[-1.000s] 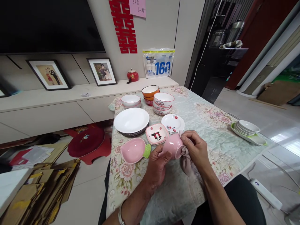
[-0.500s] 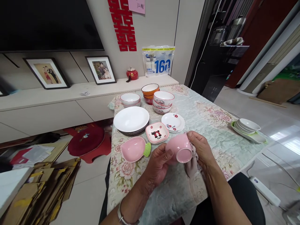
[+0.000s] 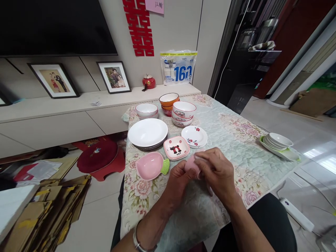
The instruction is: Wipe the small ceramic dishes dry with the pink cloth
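The floral-covered table (image 3: 210,122) spreads beneath both hands. Beyond the left hand (image 3: 180,180) sits the stack of large plates (image 3: 147,133). Between the hands is the pink bowl (image 3: 192,167), grasped by the left; the right hand (image 3: 217,171) curls its fingers over it.

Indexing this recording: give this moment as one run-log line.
left hand: holds pink bowl | right hand: holds cloth against bowl | near: cat dish, flowered plates

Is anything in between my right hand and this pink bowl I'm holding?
Seemingly yes: the grayish cloth hanging below your right hand appears to run between its fingers and the pink bowl. Nothing else visible intervenes.
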`<state>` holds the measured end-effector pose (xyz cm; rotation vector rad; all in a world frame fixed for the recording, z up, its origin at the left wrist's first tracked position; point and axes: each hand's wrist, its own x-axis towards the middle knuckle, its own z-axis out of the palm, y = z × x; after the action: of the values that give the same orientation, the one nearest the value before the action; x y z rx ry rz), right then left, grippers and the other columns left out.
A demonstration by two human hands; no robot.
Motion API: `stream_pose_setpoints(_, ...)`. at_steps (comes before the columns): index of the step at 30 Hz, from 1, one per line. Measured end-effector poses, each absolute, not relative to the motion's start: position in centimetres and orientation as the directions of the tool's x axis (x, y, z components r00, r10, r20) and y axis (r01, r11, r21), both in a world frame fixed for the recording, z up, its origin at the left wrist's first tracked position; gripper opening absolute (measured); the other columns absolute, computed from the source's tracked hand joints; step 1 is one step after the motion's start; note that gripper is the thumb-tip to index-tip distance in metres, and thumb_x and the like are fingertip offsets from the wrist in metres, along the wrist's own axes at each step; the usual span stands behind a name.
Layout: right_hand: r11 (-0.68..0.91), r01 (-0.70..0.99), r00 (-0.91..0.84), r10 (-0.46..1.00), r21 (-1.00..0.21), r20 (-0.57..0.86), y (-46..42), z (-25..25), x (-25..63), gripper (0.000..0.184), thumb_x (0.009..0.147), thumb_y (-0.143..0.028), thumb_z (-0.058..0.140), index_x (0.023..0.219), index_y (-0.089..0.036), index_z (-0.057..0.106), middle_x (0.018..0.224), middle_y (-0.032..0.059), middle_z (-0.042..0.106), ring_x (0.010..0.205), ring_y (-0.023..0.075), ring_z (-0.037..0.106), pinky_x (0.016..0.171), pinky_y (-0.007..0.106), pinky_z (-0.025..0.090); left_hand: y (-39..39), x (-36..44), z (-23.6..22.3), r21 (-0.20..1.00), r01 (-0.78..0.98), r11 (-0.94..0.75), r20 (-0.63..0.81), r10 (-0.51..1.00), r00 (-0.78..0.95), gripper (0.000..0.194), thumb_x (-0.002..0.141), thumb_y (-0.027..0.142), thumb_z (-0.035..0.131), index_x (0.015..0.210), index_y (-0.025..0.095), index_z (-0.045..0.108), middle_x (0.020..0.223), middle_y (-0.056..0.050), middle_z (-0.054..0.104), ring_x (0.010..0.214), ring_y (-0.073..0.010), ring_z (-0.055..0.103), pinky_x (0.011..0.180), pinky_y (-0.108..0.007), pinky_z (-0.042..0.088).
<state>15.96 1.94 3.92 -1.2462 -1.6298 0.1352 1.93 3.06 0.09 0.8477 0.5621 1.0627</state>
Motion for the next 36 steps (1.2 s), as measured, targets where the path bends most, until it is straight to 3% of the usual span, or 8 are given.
stream_pose_setpoints(3,0.523,0.693,-0.074,0.735,-0.495,0.674,1.7,4.3,15.5,0.009,0.089,-0.019,0.065,0.090,-0.022,0.074,0.081,0.0032,0.063,0.081,0.0187,0.060,0.072,0.033,0.047,2.9,1.8,0.3,0.872,-0.460,0.169,0.041,0.910,0.413,0.024,0.081,0.035,0.076,0.075,0.014,0.066,0.073,0.000,0.060,0.072,-0.0136,0.048,0.072,-0.028,0.038)
stream_pose_setpoints(5,0.501,0.698,-0.003,0.717,-0.512,0.697,1.9,4.1,15.8,0.009,0.089,-0.019,0.065,0.089,-0.022,0.073,0.083,0.0033,0.063,0.083,0.0185,0.060,0.073,0.033,0.047,2.8,1.8,0.2,0.883,-0.440,0.163,0.044,0.904,0.424,0.024,0.080,0.035,0.077,0.075,0.015,0.065,0.073,0.000,0.061,0.072,-0.0135,0.048,0.072,-0.028,0.037)
stream_pose_setpoints(10,0.330,0.478,0.418,0.729,-0.814,0.542,3.2,2.6,17.1,0.006,0.086,-0.026,0.070,0.089,-0.022,0.070,0.085,0.0010,0.066,0.080,0.0170,0.061,0.074,0.031,0.048,3.0,2.1,-0.5,0.815,-0.535,0.223,-0.008,0.927,0.375,0.030,0.072,0.039,0.083,0.083,0.015,0.070,0.075,-0.001,0.064,0.071,-0.0144,0.050,0.072,-0.029,0.039)
stream_pose_setpoints(13,0.261,0.361,0.479,0.772,-0.895,0.418,3.4,2.3,17.0,0.011,0.083,-0.030,0.073,0.084,-0.021,0.067,0.079,-0.0008,0.067,0.072,0.0162,0.061,0.068,0.029,0.047,3.3,2.3,-0.3,0.751,-0.612,0.248,-0.021,0.936,0.353,0.035,0.069,0.040,0.085,0.090,0.015,0.073,0.079,-0.003,0.068,0.074,-0.0155,0.054,0.076,-0.031,0.042)
stream_pose_setpoints(16,0.308,0.452,0.372,0.788,-0.837,0.491,2.9,2.8,16.3,0.010,0.085,-0.027,0.070,0.078,-0.021,0.066,0.076,-0.0008,0.065,0.072,0.0159,0.060,0.069,0.029,0.046,3.3,2.2,-0.1,0.731,-0.635,0.251,-0.030,0.941,0.337,0.036,0.071,0.040,0.083,0.095,0.015,0.073,0.085,-0.004,0.069,0.079,-0.0169,0.056,0.079,-0.032,0.043)
stream_pose_setpoints(21,0.496,0.652,0.024,0.743,-0.574,0.669,2.2,3.7,15.6,0.008,0.090,-0.019,0.064,0.084,-0.022,0.069,0.079,0.0011,0.064,0.076,0.0165,0.061,0.068,0.029,0.046,3.1,1.9,-0.4,0.836,-0.509,0.206,-0.015,0.935,0.353,0.020,0.078,0.033,0.079,0.081,0.015,0.069,0.076,0.000,0.064,0.076,-0.0145,0.052,0.075,-0.028,0.040)
stream_pose_setpoints(28,0.302,0.625,0.278,0.776,-0.720,0.566,3.1,2.8,17.6,0.009,0.091,-0.025,0.063,0.083,-0.022,0.066,0.079,0.0000,0.064,0.073,0.0164,0.060,0.070,0.031,0.046,3.1,2.3,-0.3,0.781,-0.583,0.223,-0.039,0.950,0.311,0.033,0.070,0.040,0.084,0.087,0.015,0.072,0.078,-0.002,0.068,0.075,-0.0158,0.055,0.075,-0.029,0.042)
stream_pose_setpoints(36,0.489,0.695,-0.043,0.760,-0.527,0.649,2.0,3.8,15.5,0.012,0.093,-0.018,0.059,0.083,-0.021,0.066,0.076,0.0011,0.061,0.074,0.0159,0.058,0.066,0.029,0.044,3.3,2.0,-0.2,0.769,-0.596,0.231,-0.042,0.949,0.313,0.022,0.077,0.034,0.079,0.083,0.015,0.070,0.075,0.000,0.067,0.072,-0.0132,0.054,0.072,-0.026,0.042)
